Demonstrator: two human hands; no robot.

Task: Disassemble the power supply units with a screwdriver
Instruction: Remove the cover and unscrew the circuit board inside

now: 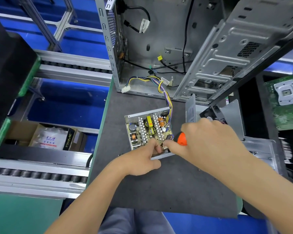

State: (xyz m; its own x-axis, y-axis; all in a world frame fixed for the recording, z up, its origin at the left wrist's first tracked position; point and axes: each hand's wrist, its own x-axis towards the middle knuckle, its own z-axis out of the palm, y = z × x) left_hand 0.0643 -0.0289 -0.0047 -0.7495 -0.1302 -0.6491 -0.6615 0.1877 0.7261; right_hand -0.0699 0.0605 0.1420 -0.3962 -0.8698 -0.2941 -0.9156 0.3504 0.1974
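1. Two bare hands work at the near edge of an opened silver metal power supply unit (pixel 148 130), which sits on the dark grey mat surface (pixel 167 186) with its circuit board exposed.
2. The right hand (pixel 208 137) has its grip clenched round the orange-and-black handled screwdriver (pixel 182 139), which points left toward the unit's near right corner.
3. The left hand (pixel 142 159) pinches the unit's near rim.
4. A yellow and purple wire bundle (pixel 166 93) runs from the unit into the empty grey metal computer case (pixel 159 48) beyond.
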